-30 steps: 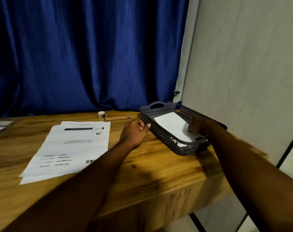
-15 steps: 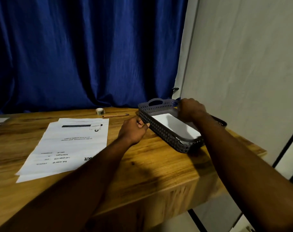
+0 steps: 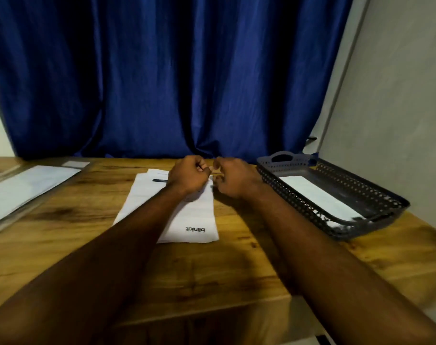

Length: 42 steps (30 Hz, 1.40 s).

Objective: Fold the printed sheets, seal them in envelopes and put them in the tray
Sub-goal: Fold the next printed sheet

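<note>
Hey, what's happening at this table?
A person is doing paperwork at a wooden table. The left hand and the right hand are close together, fingers curled, at the far end of the printed sheets. I cannot tell whether they hold anything. One white envelope already lies in the grey tray at the right. More pale papers lie at the left.

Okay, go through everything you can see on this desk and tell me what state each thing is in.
printed sheets: unfolded, lying flat in a stack on the table.
tray: on the table at the right, one envelope inside.
envelope: flat on the tray floor.
left hand: fingers curled over the sheets' far end; grip unclear.
right hand: fingers curled beside it; grip unclear.
curtain: drawn closed.
</note>
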Each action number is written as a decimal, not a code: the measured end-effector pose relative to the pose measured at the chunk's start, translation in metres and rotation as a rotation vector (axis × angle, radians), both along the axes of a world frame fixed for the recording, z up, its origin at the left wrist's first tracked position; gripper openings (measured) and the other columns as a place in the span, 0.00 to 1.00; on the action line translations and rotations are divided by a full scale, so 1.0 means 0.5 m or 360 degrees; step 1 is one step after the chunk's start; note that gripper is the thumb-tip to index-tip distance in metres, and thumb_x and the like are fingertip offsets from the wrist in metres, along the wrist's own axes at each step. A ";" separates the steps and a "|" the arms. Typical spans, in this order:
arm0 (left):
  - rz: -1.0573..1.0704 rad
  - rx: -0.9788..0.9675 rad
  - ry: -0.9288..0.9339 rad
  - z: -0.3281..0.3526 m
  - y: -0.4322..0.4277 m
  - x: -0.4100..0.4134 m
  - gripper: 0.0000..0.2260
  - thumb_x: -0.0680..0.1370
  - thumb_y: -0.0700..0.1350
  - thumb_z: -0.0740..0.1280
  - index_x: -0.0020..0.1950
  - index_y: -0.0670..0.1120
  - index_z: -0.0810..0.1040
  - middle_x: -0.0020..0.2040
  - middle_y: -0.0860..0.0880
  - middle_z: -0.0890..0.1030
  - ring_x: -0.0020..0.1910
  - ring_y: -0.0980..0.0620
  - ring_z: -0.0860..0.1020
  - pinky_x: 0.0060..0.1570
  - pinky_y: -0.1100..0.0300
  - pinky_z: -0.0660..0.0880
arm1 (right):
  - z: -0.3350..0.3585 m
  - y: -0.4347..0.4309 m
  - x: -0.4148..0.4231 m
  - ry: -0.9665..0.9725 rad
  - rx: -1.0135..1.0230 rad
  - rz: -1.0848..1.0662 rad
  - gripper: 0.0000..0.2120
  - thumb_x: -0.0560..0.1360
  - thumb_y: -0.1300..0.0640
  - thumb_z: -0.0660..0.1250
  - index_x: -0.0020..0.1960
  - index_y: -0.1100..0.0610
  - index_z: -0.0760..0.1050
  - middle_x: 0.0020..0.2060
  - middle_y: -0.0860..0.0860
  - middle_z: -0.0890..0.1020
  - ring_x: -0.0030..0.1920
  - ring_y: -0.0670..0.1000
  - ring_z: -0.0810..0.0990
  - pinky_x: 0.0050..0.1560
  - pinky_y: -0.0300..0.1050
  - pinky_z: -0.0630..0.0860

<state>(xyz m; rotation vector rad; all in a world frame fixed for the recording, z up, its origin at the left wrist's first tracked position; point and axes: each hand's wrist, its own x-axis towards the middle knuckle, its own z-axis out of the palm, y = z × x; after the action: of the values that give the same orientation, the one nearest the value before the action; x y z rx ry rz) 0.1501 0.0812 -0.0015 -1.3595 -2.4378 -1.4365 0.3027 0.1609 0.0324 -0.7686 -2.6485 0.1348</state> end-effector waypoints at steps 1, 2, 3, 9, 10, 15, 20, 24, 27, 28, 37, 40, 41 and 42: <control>0.0042 -0.0026 0.0003 -0.002 -0.021 -0.030 0.09 0.70 0.55 0.68 0.38 0.49 0.77 0.37 0.53 0.83 0.44 0.46 0.83 0.48 0.52 0.80 | -0.019 -0.009 -0.024 -0.0052 -0.0033 0.0036 0.23 0.77 0.47 0.68 0.70 0.50 0.75 0.68 0.54 0.80 0.67 0.59 0.78 0.65 0.53 0.76; 0.0073 -0.0053 -0.0002 -0.005 -0.037 -0.057 0.09 0.70 0.54 0.68 0.38 0.49 0.78 0.37 0.54 0.83 0.44 0.46 0.83 0.49 0.52 0.80 | -0.037 -0.013 -0.044 -0.0106 -0.0105 0.0042 0.27 0.77 0.43 0.68 0.74 0.49 0.73 0.73 0.53 0.76 0.71 0.59 0.75 0.69 0.55 0.74; 0.0111 -0.0075 -0.0009 -0.008 -0.056 -0.083 0.10 0.70 0.55 0.69 0.39 0.48 0.78 0.38 0.54 0.83 0.44 0.46 0.83 0.51 0.51 0.80 | -0.052 -0.016 -0.065 -0.0155 -0.0177 0.0035 0.30 0.78 0.39 0.67 0.77 0.48 0.70 0.76 0.53 0.73 0.75 0.59 0.71 0.72 0.57 0.71; 0.0273 0.0031 -0.0232 -0.031 -0.147 -0.192 0.11 0.78 0.51 0.76 0.51 0.45 0.80 0.50 0.50 0.84 0.51 0.48 0.80 0.50 0.58 0.71 | -0.114 -0.025 -0.154 -0.0278 -0.0269 0.0024 0.30 0.81 0.31 0.58 0.80 0.43 0.64 0.81 0.51 0.66 0.80 0.59 0.62 0.76 0.65 0.58; 0.0294 0.0021 -0.0243 -0.034 -0.156 -0.202 0.13 0.78 0.51 0.76 0.56 0.43 0.80 0.52 0.48 0.82 0.52 0.49 0.79 0.50 0.60 0.68 | -0.119 -0.024 -0.161 -0.0268 -0.0281 0.0036 0.29 0.82 0.31 0.57 0.79 0.42 0.66 0.80 0.50 0.66 0.80 0.59 0.61 0.77 0.65 0.56; 0.0338 -0.0177 -0.0242 -0.077 -0.180 -0.259 0.29 0.77 0.60 0.73 0.73 0.49 0.72 0.68 0.43 0.80 0.66 0.42 0.78 0.68 0.48 0.72 | -0.134 -0.014 -0.197 -0.0243 -0.0254 0.0177 0.29 0.80 0.28 0.56 0.77 0.38 0.68 0.80 0.42 0.66 0.82 0.56 0.59 0.77 0.68 0.53; 0.0383 -0.0517 -0.0006 -0.082 -0.160 -0.259 0.37 0.78 0.64 0.70 0.83 0.57 0.59 0.78 0.47 0.72 0.79 0.40 0.64 0.78 0.36 0.53 | -0.142 -0.005 -0.191 -0.0161 -0.0210 0.0211 0.27 0.82 0.30 0.57 0.77 0.39 0.68 0.79 0.42 0.68 0.81 0.55 0.60 0.77 0.68 0.52; 0.0410 -0.0581 0.0035 -0.074 -0.159 -0.251 0.41 0.79 0.63 0.71 0.85 0.57 0.53 0.82 0.44 0.64 0.82 0.39 0.59 0.79 0.37 0.50 | -0.143 -0.006 -0.196 -0.0168 -0.0195 0.0195 0.30 0.82 0.29 0.56 0.79 0.40 0.66 0.80 0.44 0.67 0.82 0.56 0.59 0.78 0.66 0.52; 0.0397 -0.0527 0.0021 -0.079 -0.156 -0.256 0.41 0.78 0.62 0.72 0.85 0.57 0.54 0.81 0.46 0.67 0.81 0.40 0.59 0.79 0.37 0.50 | -0.145 -0.003 -0.196 -0.0144 -0.0197 0.0180 0.32 0.81 0.29 0.57 0.81 0.42 0.64 0.81 0.45 0.66 0.82 0.55 0.60 0.78 0.66 0.52; 0.0381 -0.0464 0.0008 -0.084 -0.154 -0.262 0.41 0.77 0.61 0.73 0.84 0.56 0.56 0.79 0.48 0.70 0.80 0.40 0.62 0.79 0.36 0.52 | -0.145 -0.002 -0.196 -0.0138 -0.0197 0.0176 0.32 0.81 0.29 0.57 0.81 0.42 0.64 0.81 0.45 0.66 0.82 0.55 0.60 0.78 0.66 0.52; 0.0361 -0.0466 0.0002 -0.087 -0.156 -0.278 0.44 0.77 0.62 0.73 0.85 0.57 0.51 0.82 0.43 0.65 0.81 0.38 0.59 0.79 0.35 0.54 | -0.150 -0.002 -0.200 -0.0095 -0.0206 0.0167 0.33 0.80 0.27 0.58 0.80 0.42 0.65 0.80 0.45 0.68 0.81 0.55 0.62 0.77 0.65 0.56; 0.0358 -0.0530 0.0068 -0.084 -0.155 -0.263 0.40 0.79 0.62 0.71 0.85 0.57 0.54 0.81 0.46 0.67 0.81 0.38 0.60 0.78 0.35 0.49 | -0.151 -0.002 -0.197 -0.0092 -0.0209 0.0165 0.33 0.80 0.28 0.58 0.80 0.42 0.65 0.80 0.45 0.68 0.81 0.54 0.62 0.77 0.65 0.56; 0.0354 -0.0480 0.0053 -0.090 -0.155 -0.269 0.40 0.78 0.62 0.72 0.84 0.58 0.55 0.80 0.45 0.69 0.80 0.38 0.61 0.79 0.35 0.50 | -0.152 -0.001 -0.197 -0.0093 -0.0209 0.0165 0.33 0.80 0.28 0.58 0.80 0.42 0.65 0.80 0.45 0.68 0.81 0.54 0.62 0.77 0.65 0.55; 0.0344 -0.0399 0.0011 -0.095 -0.155 -0.276 0.41 0.77 0.61 0.73 0.84 0.58 0.56 0.79 0.44 0.70 0.79 0.38 0.64 0.79 0.34 0.53 | -0.152 -0.002 -0.197 -0.0092 -0.0209 0.0168 0.33 0.80 0.28 0.59 0.80 0.42 0.65 0.80 0.45 0.68 0.80 0.54 0.63 0.77 0.64 0.56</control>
<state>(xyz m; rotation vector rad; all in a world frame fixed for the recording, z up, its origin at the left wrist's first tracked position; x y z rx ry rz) 0.0123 0.0037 -0.0491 -1.0860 -2.7337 -1.1089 0.2043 0.1601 -0.0437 -0.6828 -2.7578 0.3218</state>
